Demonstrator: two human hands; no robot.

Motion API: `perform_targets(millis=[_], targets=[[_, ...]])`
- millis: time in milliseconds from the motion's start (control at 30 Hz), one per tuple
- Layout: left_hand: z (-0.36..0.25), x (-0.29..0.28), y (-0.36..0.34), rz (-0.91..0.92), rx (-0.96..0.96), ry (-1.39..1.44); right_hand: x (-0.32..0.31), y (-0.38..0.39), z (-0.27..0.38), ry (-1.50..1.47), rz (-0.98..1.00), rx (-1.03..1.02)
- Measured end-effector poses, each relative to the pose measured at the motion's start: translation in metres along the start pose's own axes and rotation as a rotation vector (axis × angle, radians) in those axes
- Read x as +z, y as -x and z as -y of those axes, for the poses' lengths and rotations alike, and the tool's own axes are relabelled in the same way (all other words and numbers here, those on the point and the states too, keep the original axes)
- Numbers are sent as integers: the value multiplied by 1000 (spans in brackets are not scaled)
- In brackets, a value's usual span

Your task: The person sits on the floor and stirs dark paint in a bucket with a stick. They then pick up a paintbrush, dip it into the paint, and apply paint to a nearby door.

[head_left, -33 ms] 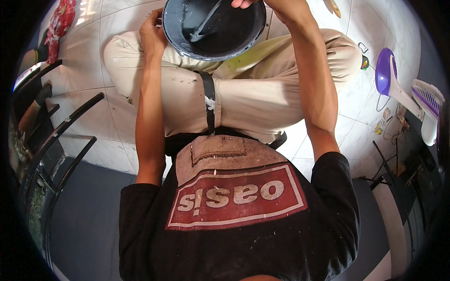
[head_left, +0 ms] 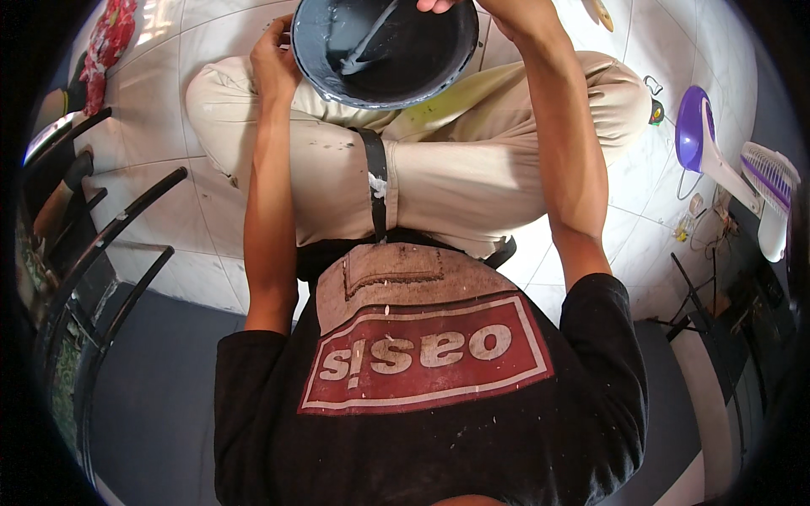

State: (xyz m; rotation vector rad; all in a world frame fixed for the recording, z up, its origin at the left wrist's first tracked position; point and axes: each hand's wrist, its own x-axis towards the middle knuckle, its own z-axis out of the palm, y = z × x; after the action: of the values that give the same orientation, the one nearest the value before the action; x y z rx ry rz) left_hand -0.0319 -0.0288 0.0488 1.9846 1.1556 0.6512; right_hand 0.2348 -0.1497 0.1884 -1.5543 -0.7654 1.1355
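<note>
Hardly anything has moved since the earlier frame; bucket (head_left: 307, 46), stick and both arms sit practically as they did, any shift too slight to call.

Step in hand looks like stirring, or maybe scooping, judging by the pose; a pale, coated stick (head_left: 369, 45) slants down into dark grey liquid (head_left: 413, 72), paint by the look of it, its lower end over toward the left part of the pail; bucket is in front of the crossed legs, between the bent knees, top part cut off by the upper edge; can't tell from here whether it rests on floor or shins.

Left hand (head_left: 276, 61) is at the outer left wall, fingers curled round that side, seemingly touching; can't tell if it really grips or just braces; right hand (head_left: 436, 5) is up over the bucket, only fingertips showing, near the stick's upper part; its hold is out of sight, so can't tell if it is clamped on; hands are well apart, one each side.

Next move, my guess, calls for a steady left side and a slow sweep on the right, low enough to reach the bottom; liquid could slop over the rim if rushed; beige trousers (head_left: 472, 181) lie right below, already spotted; wooden-looking handle (head_left: 604, 15) on the tiled floor (head_left: 152, 110), off right, untouched.
</note>
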Motion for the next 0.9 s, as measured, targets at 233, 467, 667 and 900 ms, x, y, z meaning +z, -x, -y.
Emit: perform_targets(millis=[233,467,667,900], targets=[[-6,-2,-1,27,-71,-4,-17,-18,-25,-142,0,-101],[1,0,-2,31,-84,37,-33,-27,-45,-299,49,-194],[-3,-1,-3,30,-85,9,-43,-31,-50,-359,113,-276],[3,2,-4,9,-55,56,-57,-36,-51,-335,73,-326]])
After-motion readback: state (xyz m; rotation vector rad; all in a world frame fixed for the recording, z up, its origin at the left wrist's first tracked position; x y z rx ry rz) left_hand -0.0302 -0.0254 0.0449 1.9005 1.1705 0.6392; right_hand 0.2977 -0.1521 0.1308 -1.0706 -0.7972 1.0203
